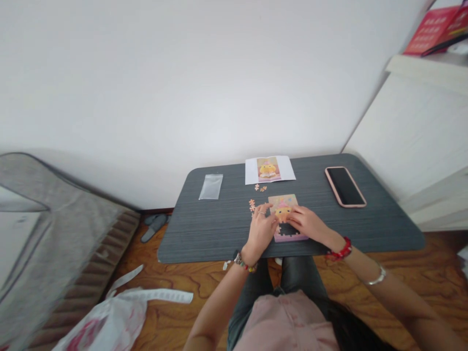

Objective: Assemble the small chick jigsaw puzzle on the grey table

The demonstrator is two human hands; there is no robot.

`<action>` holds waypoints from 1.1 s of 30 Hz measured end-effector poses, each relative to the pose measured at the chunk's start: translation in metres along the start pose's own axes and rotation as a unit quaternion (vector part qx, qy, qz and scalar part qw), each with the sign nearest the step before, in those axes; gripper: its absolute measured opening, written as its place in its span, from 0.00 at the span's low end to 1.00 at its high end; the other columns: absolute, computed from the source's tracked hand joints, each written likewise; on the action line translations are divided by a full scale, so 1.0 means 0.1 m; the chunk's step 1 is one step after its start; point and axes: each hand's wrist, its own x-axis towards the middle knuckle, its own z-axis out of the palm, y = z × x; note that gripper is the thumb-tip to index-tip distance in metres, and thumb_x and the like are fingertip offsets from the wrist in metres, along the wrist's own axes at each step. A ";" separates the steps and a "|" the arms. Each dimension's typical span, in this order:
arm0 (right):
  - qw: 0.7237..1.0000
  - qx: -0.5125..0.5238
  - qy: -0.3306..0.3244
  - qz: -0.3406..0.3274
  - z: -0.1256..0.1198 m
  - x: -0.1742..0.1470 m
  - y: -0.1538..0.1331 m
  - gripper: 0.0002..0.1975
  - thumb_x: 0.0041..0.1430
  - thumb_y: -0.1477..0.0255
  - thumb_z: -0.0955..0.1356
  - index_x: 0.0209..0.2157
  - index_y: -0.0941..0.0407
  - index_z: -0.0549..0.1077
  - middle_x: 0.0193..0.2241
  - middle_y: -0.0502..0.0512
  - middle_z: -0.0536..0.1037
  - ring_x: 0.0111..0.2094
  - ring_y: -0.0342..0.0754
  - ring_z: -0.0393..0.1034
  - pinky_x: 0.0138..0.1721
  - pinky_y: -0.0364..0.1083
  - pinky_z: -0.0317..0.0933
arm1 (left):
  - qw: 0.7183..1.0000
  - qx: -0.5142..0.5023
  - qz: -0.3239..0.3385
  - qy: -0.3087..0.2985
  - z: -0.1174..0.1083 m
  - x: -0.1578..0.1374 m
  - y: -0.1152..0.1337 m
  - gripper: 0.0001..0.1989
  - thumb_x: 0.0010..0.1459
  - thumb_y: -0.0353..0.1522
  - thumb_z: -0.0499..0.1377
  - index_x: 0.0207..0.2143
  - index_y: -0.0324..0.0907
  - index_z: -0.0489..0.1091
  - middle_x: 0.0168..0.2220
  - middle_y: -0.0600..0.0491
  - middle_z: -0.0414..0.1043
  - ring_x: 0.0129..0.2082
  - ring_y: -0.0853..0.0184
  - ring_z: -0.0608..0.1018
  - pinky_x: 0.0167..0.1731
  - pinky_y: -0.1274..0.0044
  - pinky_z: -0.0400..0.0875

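Note:
A partly assembled jigsaw puzzle (283, 200) lies near the table's front edge, showing a yellow figure on a pink ground. Its lower middle has a dark gap, with a pink strip of joined pieces (291, 237) along the bottom. My left hand (260, 228) rests at the puzzle's left edge, fingers bent against it. From the right, my right hand (310, 224) reaches over the middle, fingertips pressed together above the gap. Whatever lies under those fingertips is hidden. Loose jigsaw pieces (252, 204) lie just beyond my left hand, and a few more (263, 188) lie farther back.
Behind the puzzle, a folded reference sheet (252, 171) shows the same figure. A clear plastic bag (211, 187) lies at the left of the dark table (197, 229); a phone (345, 186) lies at the right. A white wall (219, 87) borders the back.

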 end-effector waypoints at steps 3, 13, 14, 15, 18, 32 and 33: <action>1.000 0.010 0.000 0.015 0.12 -0.10 0.02 0.09 0.59 0.71 0.62 0.34 0.56 0.73 0.35 0.58 0.73 0.38 0.49 0.68 0.40 0.50 0.64 | 1.000 -0.002 -0.009 0.000 0.10 -0.10 0.00 0.04 0.52 0.26 0.58 0.28 0.42 0.73 0.47 0.47 0.62 0.48 0.59 0.65 0.49 0.65 0.65; 0.998 -0.045 0.000 0.040 0.23 -0.08 -0.02 0.08 0.58 0.73 0.63 0.33 0.58 0.74 0.35 0.58 0.74 0.39 0.50 0.68 0.41 0.49 0.62 | 0.999 0.020 -0.024 0.019 0.14 -0.19 -0.02 0.05 0.55 0.28 0.56 0.30 0.41 0.72 0.46 0.48 0.62 0.47 0.61 0.65 0.50 0.65 0.63; 0.998 -0.046 -0.002 0.040 0.23 -0.07 -0.02 0.08 0.58 0.73 0.63 0.34 0.58 0.74 0.36 0.58 0.74 0.39 0.50 0.68 0.41 0.49 0.62 | 0.999 0.022 -0.023 0.017 0.14 -0.20 -0.02 0.05 0.55 0.28 0.56 0.30 0.41 0.72 0.46 0.48 0.62 0.47 0.61 0.65 0.50 0.65 0.63; 0.998 -0.048 -0.005 0.042 0.22 -0.07 -0.03 0.07 0.58 0.73 0.63 0.34 0.58 0.74 0.35 0.58 0.75 0.39 0.50 0.68 0.41 0.49 0.62 | 0.999 0.022 -0.021 0.015 0.15 -0.20 -0.02 0.05 0.55 0.28 0.56 0.30 0.41 0.72 0.46 0.48 0.62 0.47 0.61 0.65 0.50 0.65 0.63; 0.997 -0.059 -0.016 0.051 0.20 -0.06 -0.04 0.07 0.57 0.74 0.64 0.33 0.58 0.74 0.34 0.58 0.74 0.38 0.49 0.68 0.41 0.48 0.62 | 1.000 0.022 -0.012 0.005 0.15 -0.20 -0.01 0.05 0.55 0.28 0.56 0.31 0.43 0.72 0.46 0.49 0.61 0.47 0.61 0.64 0.49 0.66 0.64; 0.993 -0.100 -0.034 0.051 0.16 -0.02 -0.10 0.06 0.56 0.75 0.64 0.31 0.58 0.74 0.32 0.57 0.74 0.36 0.48 0.67 0.39 0.47 0.61 | 0.999 0.031 0.008 -0.025 0.10 -0.18 0.03 0.07 0.56 0.28 0.54 0.32 0.44 0.73 0.47 0.48 0.62 0.48 0.60 0.64 0.48 0.64 0.64; 0.993 -0.104 -0.033 0.049 0.16 -0.03 -0.11 0.06 0.57 0.74 0.64 0.31 0.58 0.74 0.31 0.57 0.74 0.36 0.48 0.67 0.39 0.47 0.60 | 0.999 0.030 0.008 -0.025 0.09 -0.18 0.03 0.07 0.56 0.28 0.54 0.32 0.44 0.73 0.47 0.48 0.62 0.48 0.60 0.64 0.48 0.64 0.64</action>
